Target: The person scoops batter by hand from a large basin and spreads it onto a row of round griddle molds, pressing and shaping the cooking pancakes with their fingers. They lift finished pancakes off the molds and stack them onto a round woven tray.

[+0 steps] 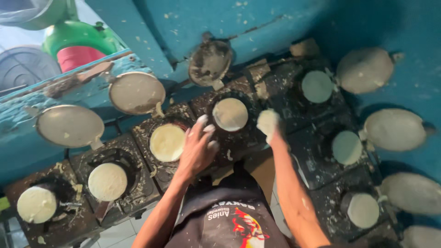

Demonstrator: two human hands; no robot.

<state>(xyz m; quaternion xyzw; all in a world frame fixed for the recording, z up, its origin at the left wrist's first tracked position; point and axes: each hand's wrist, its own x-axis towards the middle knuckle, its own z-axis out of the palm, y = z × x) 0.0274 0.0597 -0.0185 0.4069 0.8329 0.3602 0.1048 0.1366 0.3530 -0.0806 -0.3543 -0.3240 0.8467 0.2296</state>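
Note:
Several small round moulds filled with pale batter sit in dark, batter-crusted stoves set in an arc around me. My left hand (198, 146) hovers with its batter-coated fingers spread between one filled mould (167, 142) and another (230, 114); it holds nothing. My right hand (268, 124) is thickly coated in white batter and looks bunched just right of that second mould; I cannot tell whether it holds anything. A dark apron (229, 216) covers my front.
Round lids are tipped open against the blue walls: at the left (70, 126), (136, 93), at the back (210, 63), and several on the right (365, 70). More filled moulds lie left (107, 182), (36, 204) and right (317, 86), (347, 147), (363, 210). Green and pink plastic containers (78, 46) stand behind the left ledge.

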